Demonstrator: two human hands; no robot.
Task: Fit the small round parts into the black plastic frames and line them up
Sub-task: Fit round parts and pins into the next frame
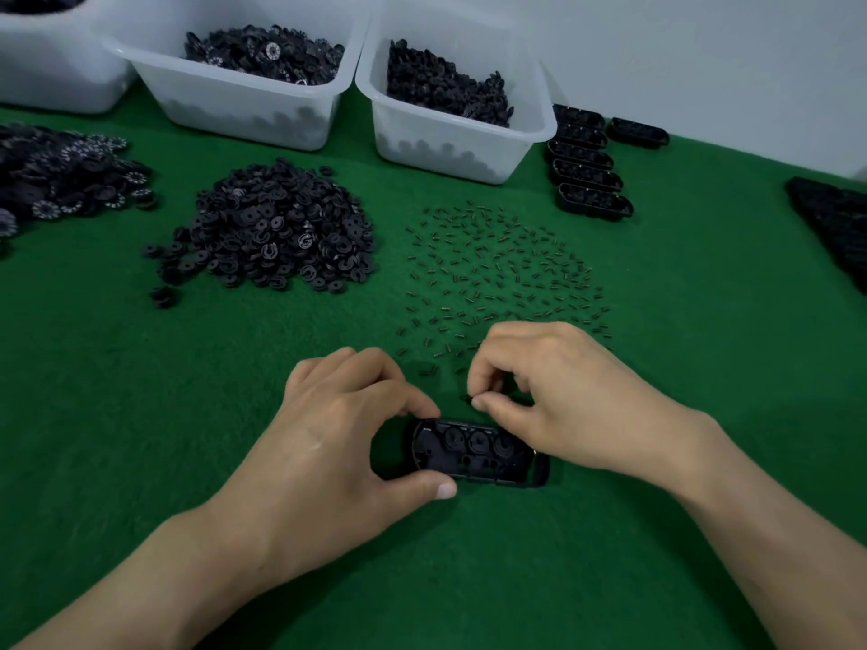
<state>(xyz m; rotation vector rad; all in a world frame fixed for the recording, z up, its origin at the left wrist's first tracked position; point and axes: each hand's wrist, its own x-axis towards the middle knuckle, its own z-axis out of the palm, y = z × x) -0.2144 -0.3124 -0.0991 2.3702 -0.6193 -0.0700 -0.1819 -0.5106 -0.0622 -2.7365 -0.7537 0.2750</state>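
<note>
Left hand [338, 443] pinching the left end of the black frame [474, 455] on the green desk [140, 415], right hand [563, 396] pressing curled fingertips together over its far edge, any held part too small to tell

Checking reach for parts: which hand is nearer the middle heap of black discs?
Left. The left hand, gripping the black frame, is on the near side of the heap; the right hand is farther right, by the scattered springs.

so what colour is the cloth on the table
Dark green. The cloth shows best in the head view.
</note>
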